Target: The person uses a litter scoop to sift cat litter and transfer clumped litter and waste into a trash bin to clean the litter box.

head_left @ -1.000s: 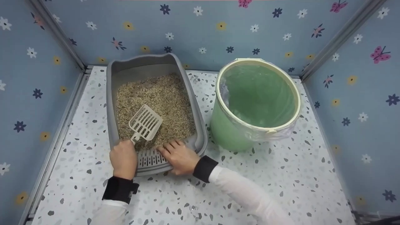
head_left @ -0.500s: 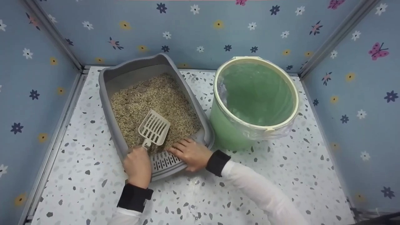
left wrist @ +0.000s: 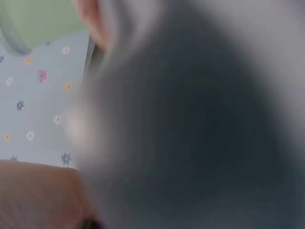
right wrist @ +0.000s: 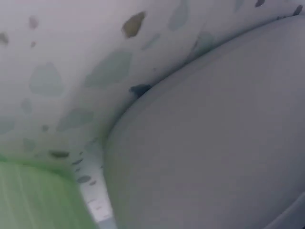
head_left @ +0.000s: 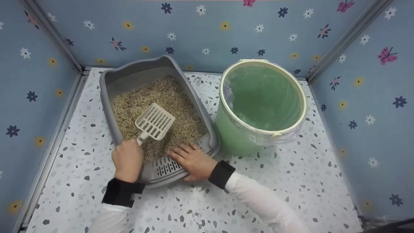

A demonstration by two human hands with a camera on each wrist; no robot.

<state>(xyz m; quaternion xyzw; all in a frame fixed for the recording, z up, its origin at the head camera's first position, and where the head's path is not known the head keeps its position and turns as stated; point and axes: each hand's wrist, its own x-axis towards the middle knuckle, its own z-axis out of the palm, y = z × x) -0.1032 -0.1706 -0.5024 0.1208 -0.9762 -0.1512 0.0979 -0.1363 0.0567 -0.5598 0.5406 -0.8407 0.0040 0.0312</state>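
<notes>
A grey litter box point(head_left: 207, 121) stands turned at an angle, with sandy, granular litter point(head_left: 181, 118) inside. My left hand point(head_left: 127, 160) grips the handle of a beige slotted litter scoop point(head_left: 155, 121). The scoop's blade is over the litter and looks to hold none. At the box's front edge, my right hand point(head_left: 195, 163) holds the rim, its fingers over the slotted front panel point(head_left: 166, 166) and its thumb on the outer side. The left wrist view is mostly a dark blur, with part of the left hand point(left wrist: 40, 195) low at the left.
Right of the box stands a green bin point(head_left: 237, 139) with a cream rim and a clear liner folded over it. Both stand on a speckled white surface point(head_left: 278, 194). Flower-patterned panels point(head_left: 200, 35) enclose the back and sides.
The litter box has turned, its front end swinging to the right with my right hand on it. The scoop first moved right, then back left and slightly away from me.
</notes>
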